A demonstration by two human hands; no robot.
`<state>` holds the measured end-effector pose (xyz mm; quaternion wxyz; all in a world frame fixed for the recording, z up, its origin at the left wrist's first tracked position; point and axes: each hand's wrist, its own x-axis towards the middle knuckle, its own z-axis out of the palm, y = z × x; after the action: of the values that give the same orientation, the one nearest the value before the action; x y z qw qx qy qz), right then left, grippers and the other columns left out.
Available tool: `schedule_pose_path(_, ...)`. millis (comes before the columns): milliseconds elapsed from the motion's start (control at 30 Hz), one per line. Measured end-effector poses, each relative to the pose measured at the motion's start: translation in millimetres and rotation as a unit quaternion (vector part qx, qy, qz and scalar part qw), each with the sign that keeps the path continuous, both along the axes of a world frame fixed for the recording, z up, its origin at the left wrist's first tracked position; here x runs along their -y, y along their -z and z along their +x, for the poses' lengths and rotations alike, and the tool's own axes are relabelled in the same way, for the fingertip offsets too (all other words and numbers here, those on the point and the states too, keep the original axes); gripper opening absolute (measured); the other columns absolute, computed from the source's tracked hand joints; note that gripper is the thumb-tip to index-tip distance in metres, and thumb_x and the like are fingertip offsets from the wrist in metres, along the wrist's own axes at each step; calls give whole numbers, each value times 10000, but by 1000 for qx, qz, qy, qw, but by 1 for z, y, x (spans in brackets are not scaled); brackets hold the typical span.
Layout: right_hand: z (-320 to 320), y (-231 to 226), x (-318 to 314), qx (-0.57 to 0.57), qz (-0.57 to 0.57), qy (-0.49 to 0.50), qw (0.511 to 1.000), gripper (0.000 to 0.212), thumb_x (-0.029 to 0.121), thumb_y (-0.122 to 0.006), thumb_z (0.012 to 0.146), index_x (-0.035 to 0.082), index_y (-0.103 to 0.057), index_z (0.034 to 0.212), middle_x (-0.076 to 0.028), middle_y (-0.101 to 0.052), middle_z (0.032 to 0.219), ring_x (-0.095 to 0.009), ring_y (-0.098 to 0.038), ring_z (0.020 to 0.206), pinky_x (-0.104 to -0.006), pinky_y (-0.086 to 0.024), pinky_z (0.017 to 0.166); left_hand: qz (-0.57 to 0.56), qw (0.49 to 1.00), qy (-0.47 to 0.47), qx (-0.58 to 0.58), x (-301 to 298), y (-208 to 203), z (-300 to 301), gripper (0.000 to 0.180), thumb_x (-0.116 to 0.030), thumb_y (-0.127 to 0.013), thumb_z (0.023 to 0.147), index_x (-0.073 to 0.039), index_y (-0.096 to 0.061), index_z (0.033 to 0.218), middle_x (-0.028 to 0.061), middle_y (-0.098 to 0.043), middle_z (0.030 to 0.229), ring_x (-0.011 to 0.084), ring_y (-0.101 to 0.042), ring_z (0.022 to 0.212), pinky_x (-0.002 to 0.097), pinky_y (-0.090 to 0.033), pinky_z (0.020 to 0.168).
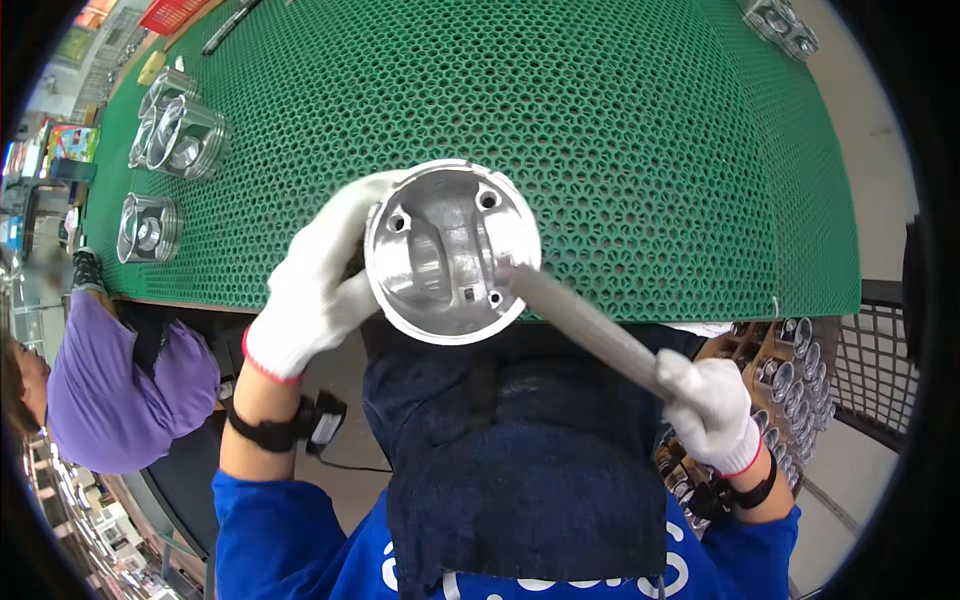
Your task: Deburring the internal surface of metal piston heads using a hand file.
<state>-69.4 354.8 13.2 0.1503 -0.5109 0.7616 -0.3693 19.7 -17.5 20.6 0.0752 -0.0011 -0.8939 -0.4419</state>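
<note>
My left hand [322, 275], in a white knitted glove with a red cuff, is closed around the left side of a silver metal piston [455, 322]. The piston is held over the near edge of the green table, its hollow inside turned up to me. My right hand [708, 408], gloved the same way, grips a long grey file-like tool [600, 335], smeared by motion. The tool's tip lies over the piston's right inner wall; whether it touches the metal I cannot tell. Part of my left fingers is hidden behind the piston.
Green honeycomb matting [640, 150] covers the table. More pistons [185, 135] stand at its left, others [782, 28] at the far right. A pen-like tool [228, 28] lies far left. Below right, a crate of pistons [785, 385] stands by my arm. Someone in purple [135, 390] sits left.
</note>
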Motion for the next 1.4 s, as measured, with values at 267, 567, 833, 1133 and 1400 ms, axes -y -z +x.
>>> schedule_pose_path(267,5,9,97,-98,-32,-5,995,571,306,-709,817,275,-566,1369,-16,-450,548,-177,-492,435,-318,-371,404,116,989,88,26,13,34,-32,390,-220,-709,852,1,-627,1163,106,-670,1119,193,-645,1010,331,-526,898)
schedule_pose_path(567,-26,-7,105,-85,50,-18,995,601,80,-691,721,66,-564,1308,-61,-633,679,-260,-614,533,-365,-480,504,172,976,92,97,-2,10,-36,502,-321,-764,789,19,-643,1138,111,-661,1131,193,-638,1023,326,-520,896)
schedule_pose_path(833,-34,-4,64,-86,31,-21,996,590,225,-694,813,237,-536,1382,-58,-583,591,-225,-592,473,-337,-469,446,186,969,148,70,1,11,-37,589,-470,-723,813,26,-635,1117,156,-657,1119,221,-654,990,342,-536,869)
schedule_pose_path(1133,-51,10,94,227,-168,77,956,495,287,-500,1017,-63,-481,1366,-191,-504,1421,-266,-562,1241,-345,-463,1026,-56,970,-63,-227,7,27,-8,800,-356,-796,777,63,-438,1356,200,-508,1314,299,-526,1207,419,-470,989)
schedule_pose_path(1400,-38,14,69,140,-99,131,976,466,134,-531,932,-21,-503,1370,-157,-560,1385,-186,-701,833,-291,-530,819,304,930,-122,-164,-38,28,16,1138,-211,-868,722,-10,-98,1536,205,-256,1522,317,-357,1377,427,-331,1127)
